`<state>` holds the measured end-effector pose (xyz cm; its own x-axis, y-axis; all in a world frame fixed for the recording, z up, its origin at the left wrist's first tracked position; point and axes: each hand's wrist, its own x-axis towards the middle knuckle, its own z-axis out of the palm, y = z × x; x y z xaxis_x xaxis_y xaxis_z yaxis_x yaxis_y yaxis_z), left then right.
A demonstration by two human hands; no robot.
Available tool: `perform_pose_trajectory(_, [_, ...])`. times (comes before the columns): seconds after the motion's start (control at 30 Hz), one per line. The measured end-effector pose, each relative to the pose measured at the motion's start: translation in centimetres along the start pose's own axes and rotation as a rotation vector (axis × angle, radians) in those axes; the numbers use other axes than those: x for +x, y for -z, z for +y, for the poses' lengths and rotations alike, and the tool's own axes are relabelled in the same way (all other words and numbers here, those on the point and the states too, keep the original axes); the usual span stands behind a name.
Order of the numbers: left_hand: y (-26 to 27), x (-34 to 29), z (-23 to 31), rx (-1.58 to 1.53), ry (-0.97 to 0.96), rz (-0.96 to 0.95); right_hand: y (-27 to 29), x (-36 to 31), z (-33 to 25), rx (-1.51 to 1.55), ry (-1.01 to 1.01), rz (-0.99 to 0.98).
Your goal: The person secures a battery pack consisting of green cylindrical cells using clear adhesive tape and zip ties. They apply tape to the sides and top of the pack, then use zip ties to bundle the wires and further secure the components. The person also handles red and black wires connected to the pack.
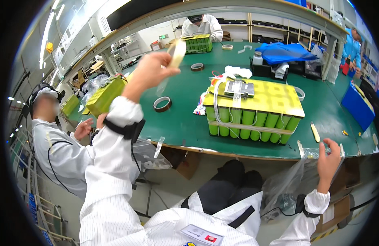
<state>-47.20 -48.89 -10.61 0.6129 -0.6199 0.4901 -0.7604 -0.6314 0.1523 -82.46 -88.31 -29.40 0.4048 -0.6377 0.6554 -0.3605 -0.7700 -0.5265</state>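
Note:
Raised over the left part of the bench, my left hand (150, 69) is closed on a roll of pale tape (178, 54), blurred by motion; a clear strip hangs below it. My right hand (328, 162) is at the bench's front edge on the right, fingers apart, with nothing visible in it. It is beside a clear plastic bag (285, 180) taped to that edge. Between my hands stands a battery pack (255, 110) of green cylindrical cells with a yellow top sheet. A grey circuit module (239, 88) lies on top, and white wires run down the pack's left side.
A yellow-handled knife (315, 132) lies right of the pack. Brown tape rolls (162, 104) rest on the green bench (185, 127). Blue sheeting (285, 53) covers black bins behind, and a blue-wrapped block (358, 107) stands far right. Co-workers sit left (58, 143) and opposite (202, 28).

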Motion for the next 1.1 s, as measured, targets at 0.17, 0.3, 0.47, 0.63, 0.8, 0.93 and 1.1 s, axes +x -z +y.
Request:
perform_pose_trajectory(0.17, [-10.3,5.7,-7.0,0.306,0.193,-0.387,1.5,-0.3,-2.2,-0.011,-0.042,-0.018])
perform_pose_trajectory(0.3, [-13.7,7.6,-4.6,0.199,0.327,-0.525,2.5,-0.6,-1.5,-0.102,0.0,-0.025])
perform_pose_trajectory(0.47, [-14.7,7.3,-4.1,0.127,0.455,-0.686,1.5,-0.8,-2.2,-0.09,0.018,-0.065])
perform_pose_trajectory(0.63, [-14.2,4.8,-3.0,0.116,0.464,-0.736,1.0,-0.8,-3.2,-0.073,-0.007,-0.089])
perform_pose_trajectory(0.8, [-14.3,2.7,-3.2,0.054,0.488,-0.734,0.2,-0.4,-2.9,-0.044,0.043,-0.118])
perform_pose_trajectory(0.93, [-14.5,2.2,-4.8,-0.045,0.315,-0.488,1.1,1.2,-2.1,0.014,0.102,-0.159])
perform_pose_trajectory(1.1, [-4.6,-1.3,-3.5,0.155,0.014,-0.13,1.6,8.5,0.3,0.167,0.123,-0.833])
